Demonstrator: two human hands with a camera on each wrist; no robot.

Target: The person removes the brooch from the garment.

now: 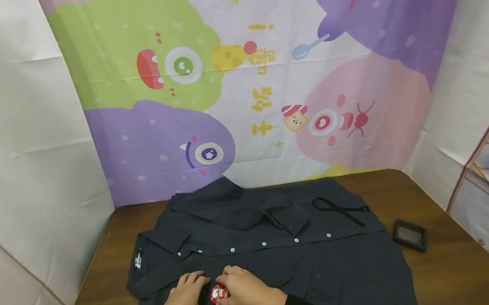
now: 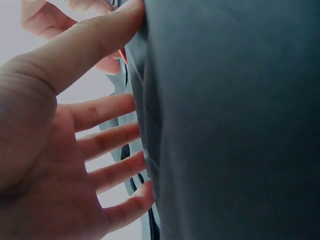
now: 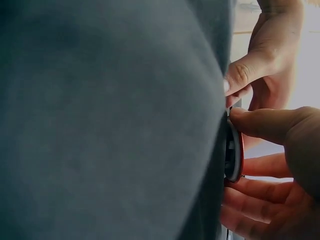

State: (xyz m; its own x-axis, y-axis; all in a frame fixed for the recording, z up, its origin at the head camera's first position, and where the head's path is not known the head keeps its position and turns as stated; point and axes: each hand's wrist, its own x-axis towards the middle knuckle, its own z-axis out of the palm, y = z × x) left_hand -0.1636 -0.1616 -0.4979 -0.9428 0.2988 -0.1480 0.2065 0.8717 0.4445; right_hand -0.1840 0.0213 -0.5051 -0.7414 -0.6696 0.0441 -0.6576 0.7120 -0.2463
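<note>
Right hand (image 1: pixel 245 290) pinches round, red-and-white badge (image 1: pixel 219 293) against dark, button-front cloth shirt (image 1: pixel 283 261); left hand (image 1: pixel 183 301), fingers loosely spread, touches shirt beside it; badge seems positioned, not yet released; can't tell if fastened.

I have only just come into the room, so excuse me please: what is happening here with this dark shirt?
A dark button-up shirt lies spread over a wooden table. A person's right hand pinches a round red badge by its edge, against the cloth, with its picture side facing up. The left hand rests on the shirt beside it, fingers spread. Whether the badge is fastened cannot be seen. A small black case lies on the table beside the shirt.
</note>
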